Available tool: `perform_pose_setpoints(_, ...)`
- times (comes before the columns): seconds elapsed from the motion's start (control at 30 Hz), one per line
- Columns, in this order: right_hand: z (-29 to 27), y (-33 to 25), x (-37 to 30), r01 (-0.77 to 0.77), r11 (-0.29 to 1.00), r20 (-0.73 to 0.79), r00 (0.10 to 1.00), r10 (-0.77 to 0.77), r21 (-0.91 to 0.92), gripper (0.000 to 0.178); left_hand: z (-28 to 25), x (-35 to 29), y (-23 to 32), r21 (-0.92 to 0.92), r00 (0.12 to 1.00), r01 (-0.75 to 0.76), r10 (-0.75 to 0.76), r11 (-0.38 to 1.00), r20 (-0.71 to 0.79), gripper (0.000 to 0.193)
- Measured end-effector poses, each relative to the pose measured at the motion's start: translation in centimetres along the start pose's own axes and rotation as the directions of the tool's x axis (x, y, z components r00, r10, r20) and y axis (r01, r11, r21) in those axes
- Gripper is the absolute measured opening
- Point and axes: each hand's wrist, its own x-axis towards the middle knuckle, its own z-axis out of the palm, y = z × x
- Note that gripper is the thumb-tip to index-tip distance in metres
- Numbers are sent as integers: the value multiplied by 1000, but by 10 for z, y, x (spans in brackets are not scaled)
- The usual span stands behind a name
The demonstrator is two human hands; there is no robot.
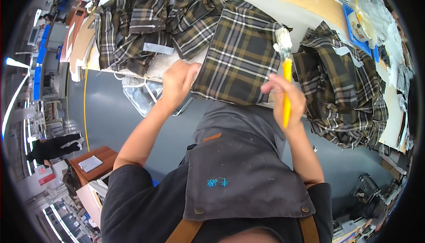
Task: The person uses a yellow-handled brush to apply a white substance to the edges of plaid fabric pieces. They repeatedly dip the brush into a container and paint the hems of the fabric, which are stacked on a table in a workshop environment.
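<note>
A stack of plaid fabric panels (241,50), dark with olive, grey and white lines, lies squared up at the table's front edge, in front of my body. My right hand (290,101) is closed round the yellow handle of a paintbrush (287,72) over the stack's right side. The brush stands bristles away from me, its tip caked with white. Beside the stack's left edge is my left hand (178,83), its fingers curled in; whatever they may hold is hidden.
Heaped plaid pieces (150,17) lie at the far left, with a pale strip (158,48) on them. Another plaid pile (341,83) hangs over the table edge at right. Behind it a bowl (357,26) sits in a blue tray (351,15). A person (53,147) is farther off at left.
</note>
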Motion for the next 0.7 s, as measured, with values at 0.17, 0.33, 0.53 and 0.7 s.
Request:
perform_pose_setpoints(0.17, 46, 5, -23, 89, 995, 69, 993, -92, 44, 22, 7, -79, -23, 314, 971, -142, 70, 939, 230, 27)
perform_pose_setpoints(0.33, 61, -22, -11, 135, 989, 123, 982, -142, 62, 29, 7, -43, -1, 193, 952, -306, 302, 932, 53, 30)
perform_pose_setpoints(0.53, 36, -73, 34, 257, 966, 4, 966, -257, -2, 30, -52, 31, 98, -229, 863, -483, 415, 845, -288, 27)
perform_pose_setpoints(0.7, -9, -126, 67, 191, 939, -69, 981, -179, 287, 32, -101, 52, 152, -335, 878, -444, 329, 831, -347, 21)
